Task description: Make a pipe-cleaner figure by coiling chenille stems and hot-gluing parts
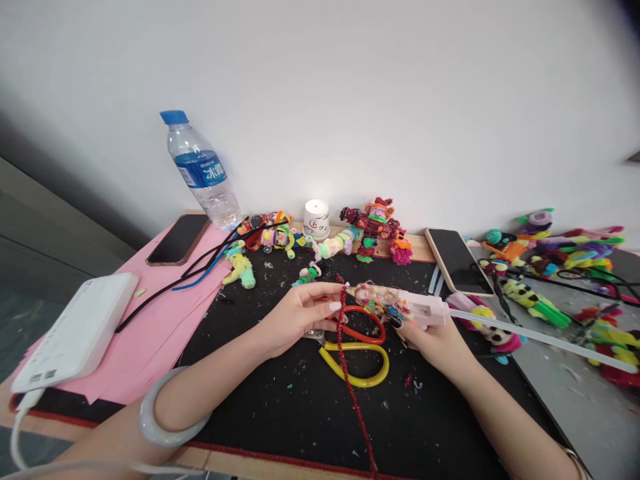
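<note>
My left hand [300,313] pinches the top of a dark red glittery pipe cleaner [350,380], which trails down across the black mat [280,407] toward the near edge. My right hand [433,337] grips a pale pink glue gun [400,305] decorated with small coloured bits, its nozzle pointing left at the pipe cleaner's top. A clear glue stick [540,339] juts out of the gun's back to the right. Under the hands lie scissors with red [367,323] and yellow [363,367] handle loops.
Pipe-cleaner figures [375,227], a white cup [317,219] and a water bottle [203,172] stand along the wall. Phones lie at left [177,240] and right [455,260]. Pink paper [150,327], a white box [75,330] and colourful craft piles [560,253] flank the mat.
</note>
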Tool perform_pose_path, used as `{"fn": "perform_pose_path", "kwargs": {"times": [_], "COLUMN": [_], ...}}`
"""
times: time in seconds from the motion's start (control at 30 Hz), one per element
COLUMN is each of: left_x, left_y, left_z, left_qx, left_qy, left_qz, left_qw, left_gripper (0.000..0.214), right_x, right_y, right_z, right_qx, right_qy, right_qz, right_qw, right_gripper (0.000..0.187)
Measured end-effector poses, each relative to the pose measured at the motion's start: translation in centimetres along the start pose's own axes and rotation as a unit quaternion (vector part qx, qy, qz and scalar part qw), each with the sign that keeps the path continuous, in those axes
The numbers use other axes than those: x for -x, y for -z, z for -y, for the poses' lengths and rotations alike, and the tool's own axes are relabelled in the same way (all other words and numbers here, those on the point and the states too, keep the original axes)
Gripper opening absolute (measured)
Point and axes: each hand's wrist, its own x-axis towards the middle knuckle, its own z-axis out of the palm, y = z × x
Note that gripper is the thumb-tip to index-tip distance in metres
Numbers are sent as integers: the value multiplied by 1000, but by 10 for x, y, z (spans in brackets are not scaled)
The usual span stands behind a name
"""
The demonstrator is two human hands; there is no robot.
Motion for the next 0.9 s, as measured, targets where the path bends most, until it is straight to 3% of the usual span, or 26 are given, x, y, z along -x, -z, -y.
{"fn": "perform_pose_path", "kwargs": {"times": [0.3,0.4,0.57,0.8,0.9], "left_x": [0,-1,-1,-1,0], "left_y": [2,2,2,1,1], "left_z": [1,2,0,-1,0], "left_qx": [-19,-15,-6,-1,3], "left_qy": [0,-5,-13,-38,-47], "left_qz": [6,-2,-8,-26,-33], "left_qw": [1000,1000,1000,999,998], "left_gripper": [30,31,32,27,26], "right_x": [0,1,0,-9,-12], "right_y": [1,2,9,19,20], "right_z": [1,-2,-3,1,-8], "right_qx": [-33,-14,98,254,305], "right_qy": [9,-2,5,9,17], "right_qz": [20,-8,-96,-68,-70], "right_qw": [999,1000,991,965,950], "right_gripper": [35,33,32,17,21]}}
